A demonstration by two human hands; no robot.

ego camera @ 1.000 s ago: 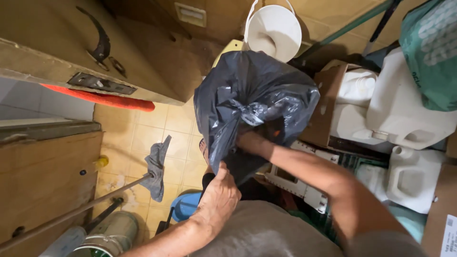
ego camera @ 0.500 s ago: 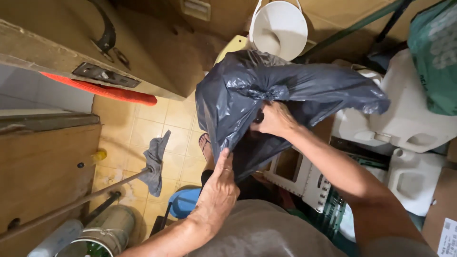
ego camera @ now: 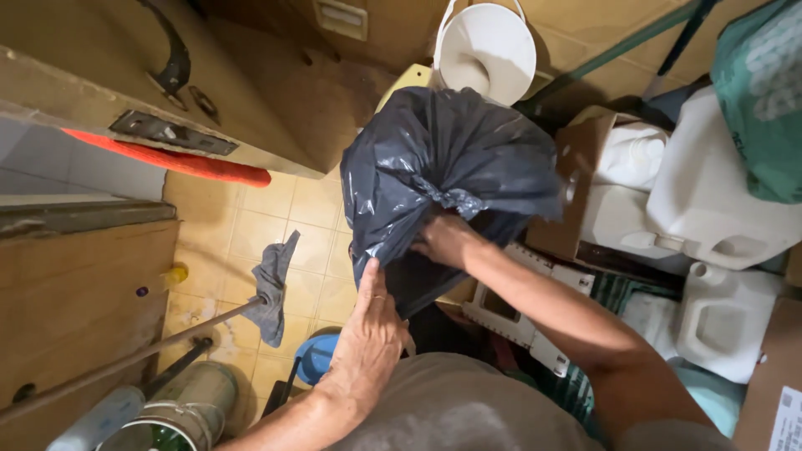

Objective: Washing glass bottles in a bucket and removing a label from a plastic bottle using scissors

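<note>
A dark grey plastic rubbish bag (ego camera: 443, 159) hangs in front of me, bulging at the top. My left hand (ego camera: 368, 334) pinches its lower left edge from below. My right hand (ego camera: 447, 238) grips a gathered fold of the plastic near the bag's middle, its forearm reaching in from the lower right. The bag's lower part hangs limp between the two hands. What the bag holds is hidden.
A white bucket (ego camera: 489, 50) sits behind the bag. White plastic jugs (ego camera: 710, 200) and a cardboard box (ego camera: 576, 167) crowd the right side. On the tiled floor (ego camera: 251, 225) at left lie a grey mop rag (ego camera: 271, 288) with its pole and a blue dustpan (ego camera: 317, 359). A wooden door (ego camera: 125, 75) stands upper left.
My right hand came out from inside the bag, bunched the plastic and shifted left. The bag's spread top has drawn in to a rounder shape. My left hand stays on the lower edge.
</note>
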